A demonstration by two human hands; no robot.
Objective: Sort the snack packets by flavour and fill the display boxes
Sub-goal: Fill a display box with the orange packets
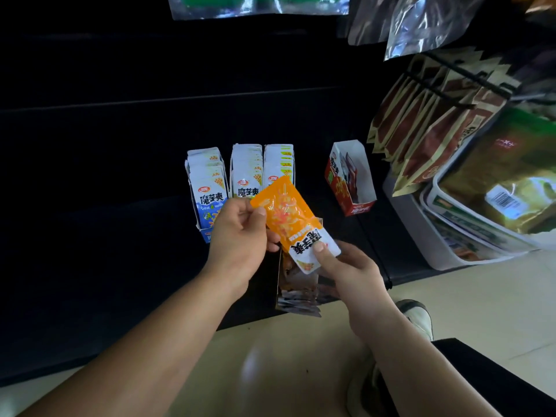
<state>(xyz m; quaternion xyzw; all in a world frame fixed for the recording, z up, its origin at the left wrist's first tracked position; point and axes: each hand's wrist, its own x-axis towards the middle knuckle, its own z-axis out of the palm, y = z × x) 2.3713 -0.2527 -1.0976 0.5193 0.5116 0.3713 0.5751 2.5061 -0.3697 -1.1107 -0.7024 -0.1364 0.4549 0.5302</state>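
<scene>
An orange snack packet [288, 215] with a white end is held between both hands above the dark shelf. My left hand [240, 233] pinches its orange end. My right hand [346, 272] pinches the white end with the thumb on top. Behind them stand three display boxes of white packets: a blue one [207, 182], a middle one [246, 170] and a yellow-green one [279, 161]. A red display box [350, 179] with a few packets sits further right. Under my hands is a dark box of mixed packets [298, 293].
The dark shelf [120, 236] runs left with a front edge over the tiled floor [270, 356]. Brown bags [436, 121] hang from pegs at right above white bins [451, 245] of bagged goods. My shoe [418, 317] is on the floor.
</scene>
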